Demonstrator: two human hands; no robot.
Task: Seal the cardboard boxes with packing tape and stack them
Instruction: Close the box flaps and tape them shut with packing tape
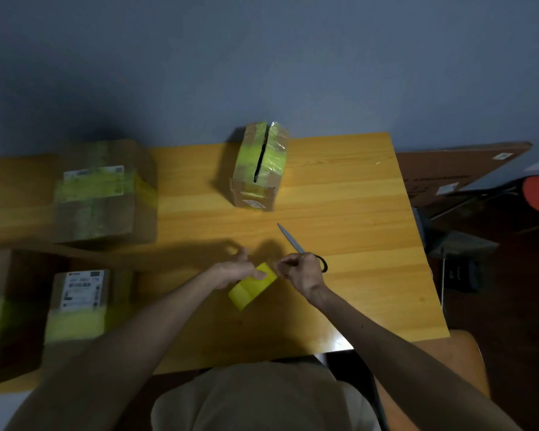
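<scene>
Holding tape roll (left grip) and scissors (right grip) — small box stands beyond.

tape roll: yellow, tilted, front-centre, gripped by L hand, R hand pinching its edge | small box: mid-rear on surface, yellow-taped top, centre seam gaping | large box: rear-left, taped, labelled | front-left box: labelled, yellow band

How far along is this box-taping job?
The far left box and near left box already wear yellow tape. In hand: the left hand holds the tape roll while the right hand picks at its end, scissors alongside. Left: the middle box, its top seam gaping, then stacking.
</scene>
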